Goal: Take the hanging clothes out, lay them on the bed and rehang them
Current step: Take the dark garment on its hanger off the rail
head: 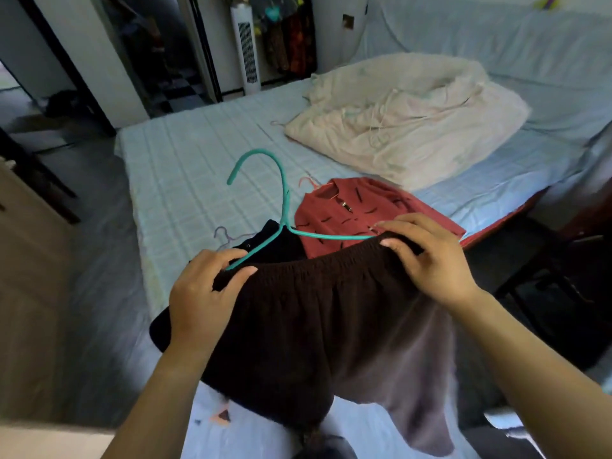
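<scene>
A dark brown garment with an elastic waistband [308,313] hangs from a teal hanger [281,207], held above the near end of the bed [185,167]. My left hand [205,293] grips the waistband and the hanger's left arm. My right hand [430,260] pinches the waistband at the hanger's right end. On the bed behind lie a red patterned top [364,213] on a pink hanger and a black garment [278,243] with a pale purple hanger [225,235] beside it.
A cream quilt [407,120] is heaped on the bed's far right. An open wardrobe [159,54] and a white tower fan [246,48] stand at the back. Wooden furniture [29,276] is at my left, and dark furniture at the right.
</scene>
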The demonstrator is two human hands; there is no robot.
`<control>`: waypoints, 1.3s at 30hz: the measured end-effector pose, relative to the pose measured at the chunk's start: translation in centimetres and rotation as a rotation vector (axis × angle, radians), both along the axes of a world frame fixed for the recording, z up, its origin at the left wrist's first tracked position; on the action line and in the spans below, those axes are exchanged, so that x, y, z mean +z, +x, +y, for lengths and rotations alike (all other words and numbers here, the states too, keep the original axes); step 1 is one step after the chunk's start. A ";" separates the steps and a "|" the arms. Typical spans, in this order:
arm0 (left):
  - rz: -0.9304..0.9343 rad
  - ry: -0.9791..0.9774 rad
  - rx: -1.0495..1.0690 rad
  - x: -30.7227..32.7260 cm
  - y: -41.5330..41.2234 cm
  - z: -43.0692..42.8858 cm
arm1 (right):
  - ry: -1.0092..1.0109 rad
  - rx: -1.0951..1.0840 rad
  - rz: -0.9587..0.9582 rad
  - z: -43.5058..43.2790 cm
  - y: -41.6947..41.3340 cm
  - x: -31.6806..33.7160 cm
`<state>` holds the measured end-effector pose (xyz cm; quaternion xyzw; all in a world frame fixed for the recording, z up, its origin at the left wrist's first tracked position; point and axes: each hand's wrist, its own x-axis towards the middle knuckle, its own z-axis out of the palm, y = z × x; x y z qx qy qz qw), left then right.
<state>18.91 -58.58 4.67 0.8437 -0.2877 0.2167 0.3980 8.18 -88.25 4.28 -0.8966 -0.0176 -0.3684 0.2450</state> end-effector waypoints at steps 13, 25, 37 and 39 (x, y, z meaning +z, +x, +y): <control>0.086 0.079 0.305 -1.6 12.7 2.6 | 0.139 0.305 0.128 1.2 21.6 -4.1; 0.243 0.224 0.511 -5.5 26.8 2.7 | 0.243 0.523 0.313 1.3 41.1 -10.8; 0.728 0.683 0.527 -17.1 29.5 -1.8 | -0.372 0.346 0.982 0.8 47.7 -19.9; 0.779 0.698 0.539 -17.7 27.6 -2.8 | -0.417 0.326 1.040 1.8 46.1 -19.7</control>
